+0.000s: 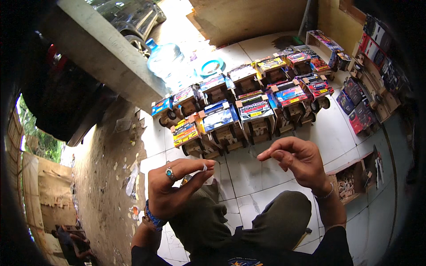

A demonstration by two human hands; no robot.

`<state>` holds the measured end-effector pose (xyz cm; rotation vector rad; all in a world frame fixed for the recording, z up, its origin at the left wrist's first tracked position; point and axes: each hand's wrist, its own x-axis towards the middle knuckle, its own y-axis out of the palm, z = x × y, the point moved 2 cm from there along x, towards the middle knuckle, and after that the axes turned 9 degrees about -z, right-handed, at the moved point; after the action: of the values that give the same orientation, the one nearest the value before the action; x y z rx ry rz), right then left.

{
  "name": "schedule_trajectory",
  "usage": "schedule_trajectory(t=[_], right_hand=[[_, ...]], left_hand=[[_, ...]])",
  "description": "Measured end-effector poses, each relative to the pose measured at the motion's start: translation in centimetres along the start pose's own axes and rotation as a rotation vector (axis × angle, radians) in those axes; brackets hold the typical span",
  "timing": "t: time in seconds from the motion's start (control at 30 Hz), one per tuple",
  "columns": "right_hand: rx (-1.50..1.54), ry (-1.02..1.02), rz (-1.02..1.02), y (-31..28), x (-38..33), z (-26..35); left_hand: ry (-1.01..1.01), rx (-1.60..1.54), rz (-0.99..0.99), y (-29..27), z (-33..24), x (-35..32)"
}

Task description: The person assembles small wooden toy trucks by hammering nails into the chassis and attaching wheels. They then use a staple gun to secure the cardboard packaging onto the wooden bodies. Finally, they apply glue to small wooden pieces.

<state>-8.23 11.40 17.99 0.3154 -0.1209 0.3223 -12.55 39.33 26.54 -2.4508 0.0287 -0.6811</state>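
Observation:
My left hand (pixel 171 184), with a ring and a blue wristband, has thumb and index finger pinched together. Between them shows a small whitish translucent piece (pixel 205 168), too small to name. My right hand (pixel 299 162) is raised across from it, index finger stretched out and the other fingers loosely bent. I see nothing in its fingers. Beyond both hands, two rows of wooden toy trucks (pixel 255 108) with colourful printed panels stand on the floor. The nearest to my left hand is a yellow-and-red toy truck (pixel 185 133). Neither hand touches the trucks.
White floor tiles (pixel 248 195) lie around my bent knees. At right sit a wooden box of small pieces (pixel 350 181), pliers-like tools (pixel 378 166) and more truck bodies (pixel 357 106). A big blue water bottle (pixel 164 57) and blue basin (pixel 209 67) stand beyond, beside a pillar (pixel 111 57).

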Motion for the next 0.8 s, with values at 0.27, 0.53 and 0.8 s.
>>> schedule_trajectory(t=[0.27, 0.53, 0.8], right_hand=[[0.025, 0.228, -0.076, 3.7, 4.2, -1.8], [-0.143, 0.347, -0.317, 8.8, 8.1, -2.4], [-0.244, 0.447, -0.349, 12.9, 10.0, -3.3]], left_hand=[[0.017, -0.127, 0.157, -1.9, 7.8, 3.6], [0.059, -0.446, 0.241, -4.6, 16.1, 6.4], [0.007, -0.588, 0.219, -8.6, 21.4, 5.5]])
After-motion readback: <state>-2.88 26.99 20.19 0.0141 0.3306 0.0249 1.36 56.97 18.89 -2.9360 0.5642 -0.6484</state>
